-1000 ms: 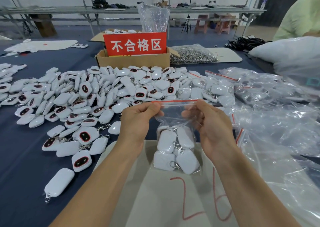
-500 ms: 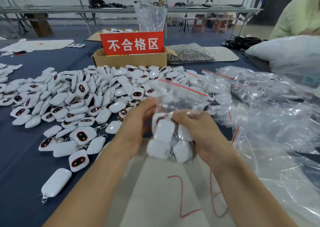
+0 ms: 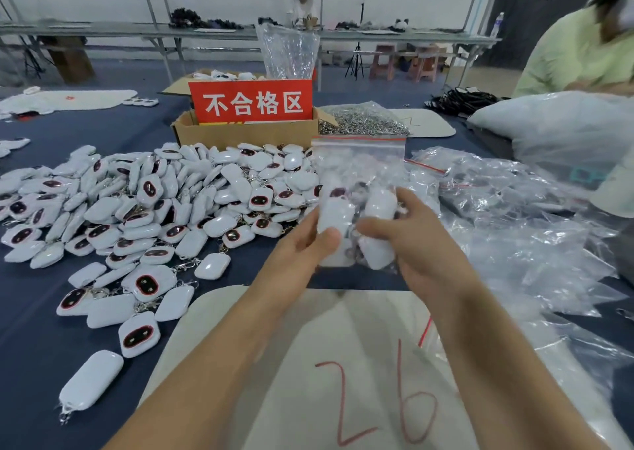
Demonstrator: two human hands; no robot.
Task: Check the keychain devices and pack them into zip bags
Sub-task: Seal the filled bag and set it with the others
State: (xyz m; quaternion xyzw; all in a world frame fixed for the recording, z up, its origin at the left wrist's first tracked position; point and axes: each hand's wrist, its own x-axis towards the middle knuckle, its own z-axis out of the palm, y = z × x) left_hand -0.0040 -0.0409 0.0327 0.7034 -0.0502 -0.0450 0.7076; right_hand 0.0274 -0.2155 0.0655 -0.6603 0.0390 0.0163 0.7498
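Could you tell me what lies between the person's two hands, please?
Head view: a zip bag holding keychain devices, gripped by the left hand and the right hand.

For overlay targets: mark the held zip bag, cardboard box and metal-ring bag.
Clear red-sealed zip bag (image 3: 358, 161), head view, upper panel.
Brown cardboard box (image 3: 247, 135), head view, front wall.
Clear bag of silver rings (image 3: 363, 123), head view, middle.

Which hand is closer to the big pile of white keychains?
Left. The left hand sits just beside the pile of white plastic keychain devices; the right hand is farther off, on the other side of the clear zip bag both hold.
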